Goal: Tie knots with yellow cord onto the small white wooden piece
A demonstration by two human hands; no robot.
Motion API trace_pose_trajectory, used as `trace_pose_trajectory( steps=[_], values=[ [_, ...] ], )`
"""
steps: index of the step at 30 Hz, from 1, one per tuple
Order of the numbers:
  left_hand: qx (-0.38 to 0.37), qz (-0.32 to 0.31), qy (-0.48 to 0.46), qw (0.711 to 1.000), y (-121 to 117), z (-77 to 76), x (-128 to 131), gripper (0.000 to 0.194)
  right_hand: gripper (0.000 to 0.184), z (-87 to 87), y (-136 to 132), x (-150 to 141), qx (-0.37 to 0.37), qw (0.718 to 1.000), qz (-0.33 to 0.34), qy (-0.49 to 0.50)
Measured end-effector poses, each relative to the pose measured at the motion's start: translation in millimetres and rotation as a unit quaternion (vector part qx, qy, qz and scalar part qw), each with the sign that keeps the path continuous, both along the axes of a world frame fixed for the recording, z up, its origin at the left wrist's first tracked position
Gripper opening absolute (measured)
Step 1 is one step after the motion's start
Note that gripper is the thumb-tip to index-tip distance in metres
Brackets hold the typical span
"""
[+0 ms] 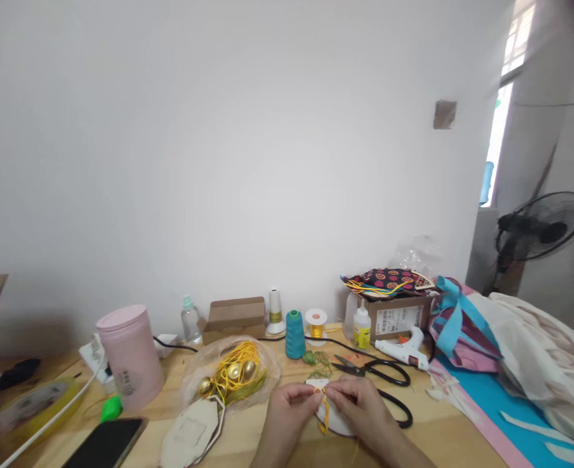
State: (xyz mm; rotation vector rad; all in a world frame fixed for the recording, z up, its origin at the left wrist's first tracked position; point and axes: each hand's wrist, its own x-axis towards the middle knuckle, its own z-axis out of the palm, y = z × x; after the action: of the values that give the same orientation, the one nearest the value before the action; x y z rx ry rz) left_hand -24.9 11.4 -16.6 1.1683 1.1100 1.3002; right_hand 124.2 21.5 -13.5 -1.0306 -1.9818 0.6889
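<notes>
Both my hands meet at the front middle of the table, with fingertips pinched close together. My left hand (290, 408) and my right hand (361, 404) grip a yellow cord (324, 416), whose loops hang down between them. Under the cord is a flat white piece (338, 421), partly covered by my fingers. Just beyond my right hand lie black-handled scissors (389, 372). A small tangle of green cord (318, 361) rests behind my fingertips. To the left, a clear plastic bag (270, 370) holds yellow cords (240, 357) and several gold bells (234, 371).
Behind stand a teal thread cone (295, 335), a yellow thread spool (316, 327), a glue bottle (362, 328) and a white glue gun (406, 349). Leftward are white shaped pieces (189, 432), a phone (105, 443) and a pink canister (129, 357). Fabric bags (535, 351) crowd the right.
</notes>
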Motion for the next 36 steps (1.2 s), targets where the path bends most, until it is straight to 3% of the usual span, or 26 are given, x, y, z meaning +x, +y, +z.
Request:
trace_pose_trajectory(
  steps=[8,17,30,36],
  values=[
    [-0.004,0.023,0.032,0.999,2,-6.7,-1,0.024,0.032,0.7,-1,0,0.0,1.0,-0.023,0.003],
    [-0.008,-0.012,0.048,0.999,-3,-0.4,1,0.02,0.03,1.6,2,6,-0.003,0.996,-0.087,0.033],
    [-0.044,-0.052,-0.026,0.997,-6,4.7,2,0.023,0.022,9.1,1,5,-0.018,0.988,-0.108,0.105],
    [-0.034,-0.052,0.009,0.998,-8,10.4,4,0.02,0.022,11.0,1,6,0.0,0.986,-0.12,0.115]
  ],
)
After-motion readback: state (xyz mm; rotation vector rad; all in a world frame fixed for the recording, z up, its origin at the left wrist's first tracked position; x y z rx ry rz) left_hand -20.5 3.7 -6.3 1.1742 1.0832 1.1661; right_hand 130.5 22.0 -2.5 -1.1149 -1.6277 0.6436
